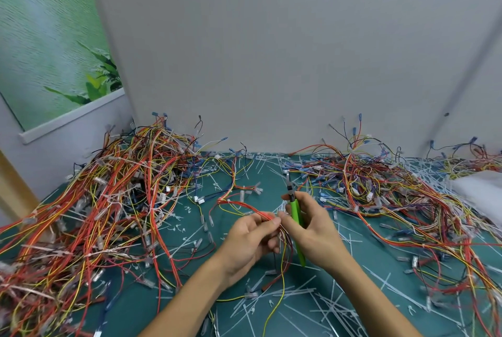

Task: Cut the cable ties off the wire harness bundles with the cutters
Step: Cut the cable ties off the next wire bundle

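Note:
My left hand (pixel 248 241) pinches a thin wire harness bundle (pixel 244 207) of red and yellow wires, held above the green table mat (pixel 187 252) at centre. My right hand (pixel 312 225) grips the green-handled cutters (pixel 295 214), jaws pointing up and away from me, clear of the wires. The right fingertips also touch the bundle just beside my left fingertips. The bundle's loose ends hang down between my wrists. I cannot make out a cable tie on the held bundle.
A big heap of tangled harnesses (pixel 103 201) fills the left side, another heap (pixel 394 192) the right. Cut white cable ties (pixel 320 306) litter the mat. A white bag (pixel 480 190) lies at the right edge. The grey wall (pixel 271 65) stands close behind.

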